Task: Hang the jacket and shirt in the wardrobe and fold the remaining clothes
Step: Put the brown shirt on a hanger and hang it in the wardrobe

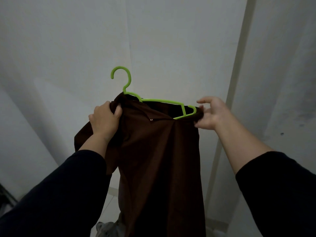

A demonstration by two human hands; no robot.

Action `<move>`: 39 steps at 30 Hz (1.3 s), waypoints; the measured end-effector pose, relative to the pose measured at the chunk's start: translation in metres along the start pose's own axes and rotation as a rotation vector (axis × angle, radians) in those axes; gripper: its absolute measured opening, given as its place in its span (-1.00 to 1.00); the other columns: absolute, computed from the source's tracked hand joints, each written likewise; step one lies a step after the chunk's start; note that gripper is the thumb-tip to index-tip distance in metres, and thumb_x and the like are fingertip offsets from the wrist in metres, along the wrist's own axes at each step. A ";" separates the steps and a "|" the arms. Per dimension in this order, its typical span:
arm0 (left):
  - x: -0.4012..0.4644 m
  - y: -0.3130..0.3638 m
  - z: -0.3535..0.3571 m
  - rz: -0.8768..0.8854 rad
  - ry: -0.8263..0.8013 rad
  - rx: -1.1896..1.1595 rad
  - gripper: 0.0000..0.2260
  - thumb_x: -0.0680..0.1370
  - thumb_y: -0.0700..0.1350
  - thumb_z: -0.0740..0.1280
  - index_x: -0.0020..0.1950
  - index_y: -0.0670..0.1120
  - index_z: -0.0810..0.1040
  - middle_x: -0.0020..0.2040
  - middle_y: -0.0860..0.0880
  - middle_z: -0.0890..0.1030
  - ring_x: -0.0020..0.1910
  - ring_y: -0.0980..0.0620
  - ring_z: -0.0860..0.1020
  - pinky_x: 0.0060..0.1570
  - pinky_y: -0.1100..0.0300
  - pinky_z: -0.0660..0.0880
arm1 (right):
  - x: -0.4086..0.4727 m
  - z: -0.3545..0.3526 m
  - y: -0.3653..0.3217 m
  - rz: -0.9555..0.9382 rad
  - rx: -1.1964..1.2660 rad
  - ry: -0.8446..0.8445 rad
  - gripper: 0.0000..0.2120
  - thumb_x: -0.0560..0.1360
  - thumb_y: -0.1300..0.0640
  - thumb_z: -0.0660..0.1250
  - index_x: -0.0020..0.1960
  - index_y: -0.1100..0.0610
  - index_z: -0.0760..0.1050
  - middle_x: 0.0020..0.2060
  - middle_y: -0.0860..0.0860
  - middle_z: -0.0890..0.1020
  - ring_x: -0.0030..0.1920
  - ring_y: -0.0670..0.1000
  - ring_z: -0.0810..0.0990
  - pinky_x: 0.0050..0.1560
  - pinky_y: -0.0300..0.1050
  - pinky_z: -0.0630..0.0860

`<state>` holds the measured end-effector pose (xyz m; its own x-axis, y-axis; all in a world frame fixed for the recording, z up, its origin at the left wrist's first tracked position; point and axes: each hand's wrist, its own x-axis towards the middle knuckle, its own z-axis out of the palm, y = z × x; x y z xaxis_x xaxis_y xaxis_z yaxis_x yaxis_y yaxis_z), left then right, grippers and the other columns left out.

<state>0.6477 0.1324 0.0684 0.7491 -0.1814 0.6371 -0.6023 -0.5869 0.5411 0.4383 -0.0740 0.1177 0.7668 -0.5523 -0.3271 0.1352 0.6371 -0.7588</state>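
Note:
A dark brown garment (159,159) hangs in front of me on a bright green plastic hanger (164,100), whose hook points up and left. My left hand (104,118) grips a bunch of the brown cloth at the hanger's left shoulder. My right hand (209,113) is at the hanger's right end, its fingers spread and loosely bent, fingertips touching the cloth that wraps that end. The hanger's left arm is hidden under the cloth. The garment's lower part drops out of view at the bottom.
Pale walls (68,48) fill the view, with a cream vertical strip (237,65) at the right. Light floor tiles (109,202) and a grey crumpled cloth (106,228) show at the bottom, and a dark object (5,199) at the lower left edge.

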 end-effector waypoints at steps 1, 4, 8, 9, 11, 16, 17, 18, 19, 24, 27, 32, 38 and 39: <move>0.000 0.000 -0.001 0.001 0.018 0.024 -0.67 0.59 0.09 0.14 -0.17 -0.15 0.42 -0.24 -0.07 0.47 -0.19 -0.12 0.40 -0.04 -0.01 0.24 | 0.001 0.000 -0.003 -0.024 -0.115 -0.013 -0.84 0.51 0.27 0.18 -0.23 0.10 0.32 -0.24 0.06 0.51 -0.29 0.01 0.48 -0.27 -0.16 0.35; 0.001 0.005 -0.003 0.048 0.065 0.184 -0.70 0.58 0.09 0.15 -0.16 -0.13 0.42 -0.23 -0.07 0.46 -0.17 -0.10 0.38 -0.07 0.00 0.26 | 0.006 0.004 -0.004 -0.192 -0.537 0.138 -0.71 0.54 0.41 0.17 -0.19 0.05 0.37 -0.16 0.01 0.47 -0.16 -0.03 0.45 -0.28 -0.23 0.31; -0.001 0.024 0.003 0.111 0.073 0.265 -0.70 0.59 0.12 0.15 -0.15 -0.09 0.40 -0.22 -0.03 0.43 -0.11 -0.12 0.44 -0.05 -0.02 0.30 | 0.010 0.009 -0.001 -0.484 -0.798 0.308 -0.79 0.51 0.36 0.26 0.06 0.12 0.53 -0.05 0.07 0.53 -0.06 0.02 0.50 -0.26 -0.21 0.43; -0.002 0.030 0.005 0.108 0.076 0.235 -0.68 0.60 0.13 0.13 -0.16 -0.09 0.38 -0.22 -0.03 0.44 -0.13 -0.11 0.44 -0.05 -0.02 0.30 | 0.012 0.010 0.000 -0.550 -0.857 0.298 -0.77 0.52 0.30 0.27 0.14 0.14 0.56 -0.03 0.06 0.56 -0.06 0.01 0.51 -0.20 -0.19 0.47; -0.003 0.041 0.009 0.114 0.091 0.183 -0.65 0.61 0.16 0.09 -0.18 -0.09 0.38 -0.22 -0.05 0.48 -0.17 -0.08 0.41 -0.07 0.00 0.28 | 0.013 0.014 0.001 -0.670 -1.015 0.251 -0.72 0.55 0.20 0.28 0.24 0.15 0.54 0.12 0.08 0.60 0.08 0.01 0.55 0.09 -0.15 0.48; -0.003 0.071 0.011 0.229 0.071 0.122 -0.62 0.60 0.18 0.09 -0.18 -0.08 0.42 -0.24 -0.07 0.53 -0.19 -0.11 0.47 -0.09 0.01 0.30 | 0.000 0.021 -0.006 -0.801 -1.542 0.319 -0.75 0.59 0.06 0.21 0.20 0.04 0.57 0.18 0.03 0.61 0.25 0.11 0.51 0.29 0.01 0.36; -0.004 0.077 0.011 0.255 0.066 0.105 -0.63 0.59 0.19 0.10 -0.19 -0.08 0.42 -0.24 -0.06 0.53 -0.18 -0.10 0.47 -0.09 0.01 0.30 | -0.004 0.020 -0.007 -0.832 -1.605 0.349 -0.76 0.59 0.04 0.20 0.17 0.01 0.57 0.16 0.00 0.62 0.23 0.10 0.51 0.27 0.01 0.31; -0.005 0.083 0.012 0.275 0.060 0.086 -0.63 0.59 0.19 0.10 -0.20 -0.07 0.41 -0.26 -0.05 0.52 -0.19 -0.09 0.46 -0.09 0.02 0.29 | -0.008 0.019 -0.007 -0.877 -1.645 0.373 -0.77 0.59 0.01 0.20 0.15 -0.02 0.57 0.13 -0.02 0.63 0.21 0.08 0.52 0.24 0.00 0.27; -0.006 0.088 0.012 0.291 0.053 0.066 -0.63 0.59 0.19 0.10 -0.20 -0.06 0.39 -0.27 -0.04 0.50 -0.21 -0.07 0.44 -0.10 0.04 0.27 | -0.012 0.016 -0.007 -0.922 -1.659 0.386 -0.78 0.58 -0.03 0.22 0.13 -0.04 0.57 0.09 -0.04 0.64 0.18 0.06 0.53 0.20 -0.01 0.25; -0.019 0.112 0.018 0.390 -0.012 -0.029 -0.60 0.57 0.24 0.10 -0.21 -0.07 0.38 -0.30 -0.02 0.49 -0.25 -0.06 0.43 -0.14 0.08 0.25 | -0.031 -0.010 -0.012 -1.118 -1.677 0.490 -0.69 0.48 -0.25 0.28 -0.08 -0.05 0.61 -0.16 -0.06 0.63 -0.01 0.05 0.57 -0.06 -0.08 0.38; -0.029 0.129 0.022 0.459 -0.052 -0.108 -0.59 0.56 0.26 0.12 -0.19 -0.07 0.40 -0.32 0.00 0.49 -0.29 -0.05 0.46 -0.23 0.11 0.27 | -0.046 -0.030 -0.020 -1.247 -1.838 0.586 -0.68 0.51 -0.19 0.27 -0.03 0.05 0.59 -0.06 0.03 0.50 0.05 0.08 0.46 -0.23 -0.10 0.40; -0.041 0.153 0.026 0.504 -0.030 -0.117 -0.57 0.57 0.28 0.04 -0.19 -0.04 0.41 -0.33 0.00 0.48 -0.30 -0.07 0.46 -0.34 0.14 0.26 | -0.078 -0.083 -0.037 -1.182 -1.891 0.651 -0.80 0.60 -0.03 0.18 0.12 0.01 0.49 0.07 0.05 0.56 0.09 0.19 0.53 -0.19 -0.03 0.46; -0.061 0.204 0.044 0.494 -0.067 -0.240 -0.50 0.61 0.23 -0.01 -0.33 -0.09 0.35 -0.43 -0.02 0.41 -0.38 -0.07 0.42 -0.43 0.16 0.21 | -0.128 -0.137 -0.055 -1.065 -1.896 0.877 -0.83 0.62 0.02 0.12 0.14 0.02 0.43 0.03 0.11 0.62 0.04 0.23 0.57 -0.19 -0.01 0.39; -0.065 0.214 0.046 0.479 -0.075 -0.270 -0.50 0.62 0.22 -0.02 -0.37 -0.08 0.31 -0.45 0.00 0.37 -0.40 -0.06 0.39 -0.45 0.16 0.18 | -0.139 -0.146 -0.060 -1.042 -1.878 0.916 -0.82 0.62 0.03 0.12 0.15 0.03 0.42 0.03 0.13 0.62 0.03 0.24 0.57 -0.20 -0.02 0.36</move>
<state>0.4827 -0.0178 0.1174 0.3858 -0.4401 0.8109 -0.9224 -0.2034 0.3285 0.2321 -0.1142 0.1257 0.3960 -0.5939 0.7003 -0.7710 -0.6293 -0.0976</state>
